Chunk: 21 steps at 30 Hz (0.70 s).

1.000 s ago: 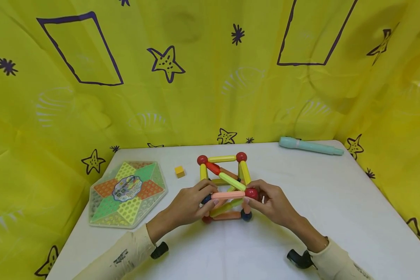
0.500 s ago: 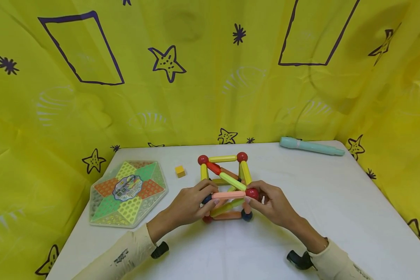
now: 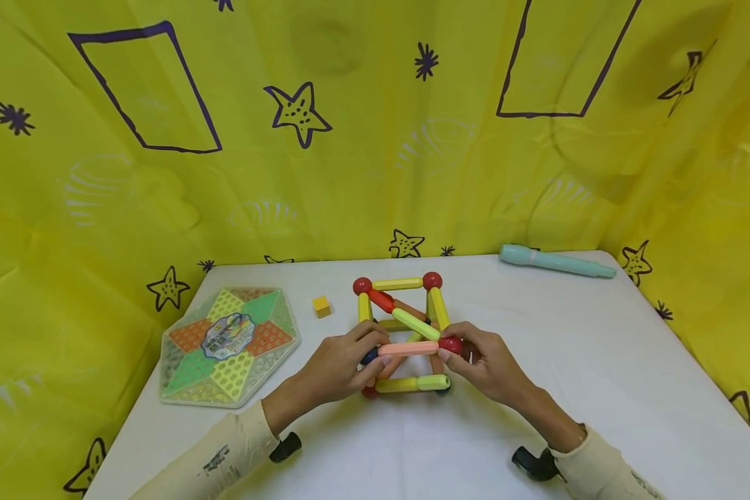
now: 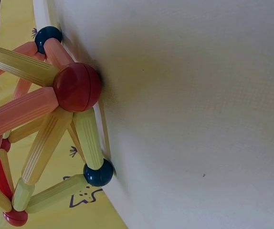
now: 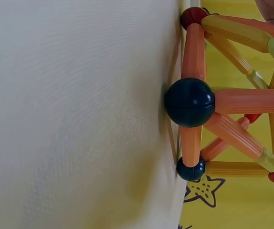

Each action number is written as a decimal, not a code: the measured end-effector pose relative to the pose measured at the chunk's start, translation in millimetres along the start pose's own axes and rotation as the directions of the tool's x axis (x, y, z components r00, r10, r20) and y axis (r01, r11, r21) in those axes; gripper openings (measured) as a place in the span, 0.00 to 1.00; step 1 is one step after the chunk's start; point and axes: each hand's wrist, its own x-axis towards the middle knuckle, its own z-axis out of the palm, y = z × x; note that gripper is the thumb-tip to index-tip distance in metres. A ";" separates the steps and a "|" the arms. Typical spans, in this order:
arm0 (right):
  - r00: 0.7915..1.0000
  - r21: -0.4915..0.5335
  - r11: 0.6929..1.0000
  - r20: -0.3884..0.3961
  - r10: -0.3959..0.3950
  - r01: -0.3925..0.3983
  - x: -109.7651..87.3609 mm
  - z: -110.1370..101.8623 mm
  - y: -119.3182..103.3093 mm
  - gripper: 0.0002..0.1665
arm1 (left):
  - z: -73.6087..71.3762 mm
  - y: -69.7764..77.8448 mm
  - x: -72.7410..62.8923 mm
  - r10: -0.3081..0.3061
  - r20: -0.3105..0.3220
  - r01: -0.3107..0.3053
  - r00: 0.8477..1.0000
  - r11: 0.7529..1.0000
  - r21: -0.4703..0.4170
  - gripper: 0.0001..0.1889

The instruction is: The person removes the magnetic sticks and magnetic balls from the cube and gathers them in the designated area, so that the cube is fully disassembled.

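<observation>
A cube-like frame of magnetic rods and balls stands on the white table (image 3: 600,347). My left hand (image 3: 337,361) pinches a dark blue ball (image 3: 369,357) and the left end of the pink rod (image 3: 409,348) at the upper front. My right hand (image 3: 494,364) grips the red ball (image 3: 452,345) at that rod's other end. Across the top, a red and yellow-green diagonal (image 3: 414,323) runs to this ball. Low at the front, a yellow rod with a light green end (image 3: 412,384) reaches from the lower left red ball (image 4: 77,87); its green end appears free of the dark blue ball (image 5: 189,102).
At the left lies a hexagonal board-game box (image 3: 228,347) with coloured triangles. Between it and the frame sits a small orange-yellow cube (image 3: 321,306). A mint-green pen-like stick (image 3: 556,260) lies at the back right. Yellow patterned cloth (image 3: 362,187) encloses the table.
The yellow rod with the light green end has swung down from a slant inside the front face to the lower front edge. Both hands have stayed in place.
</observation>
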 end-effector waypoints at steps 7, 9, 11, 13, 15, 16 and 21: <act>1.000 0.009 1.000 -0.009 -0.001 0.002 0.3 -0.1 -0.7 0.20 | 1.2 -0.3 -0.5 -0.002 -0.003 0.002 1.000 1.000 0.011 0.11; 1.000 0.012 1.000 -0.007 0.001 -0.001 0.5 -0.2 -0.7 0.20 | 1.2 -0.3 -0.6 -0.002 -0.002 0.002 1.000 1.000 0.012 0.11; 1.000 0.015 1.000 -0.002 0.007 -0.007 0.8 -0.4 -1.2 0.19 | 1.4 -0.2 -0.9 0.000 -0.001 0.000 1.000 1.000 0.012 0.11; 1.000 0.020 1.000 0.005 0.015 -0.015 1.0 -0.6 -2.0 0.19 | 1.3 0.0 -0.7 0.004 -0.001 -0.004 1.000 1.000 0.012 0.11; 1.000 0.023 0.999 0.012 0.025 -0.025 1.4 -0.9 -3.1 0.18 | 1.2 0.2 -0.3 0.008 -0.003 -0.008 1.000 1.000 0.013 0.11; 0.999 0.024 0.999 0.015 0.030 -0.031 1.5 -0.9 -3.5 0.17 | 1.3 0.3 -0.1 0.010 -0.005 -0.010 1.000 1.000 0.014 0.11; 0.999 0.008 0.999 0.023 0.044 -0.044 1.4 -0.7 -3.7 0.16 | 1.4 -0.1 0.1 0.019 -0.012 -0.019 1.000 1.000 0.019 0.11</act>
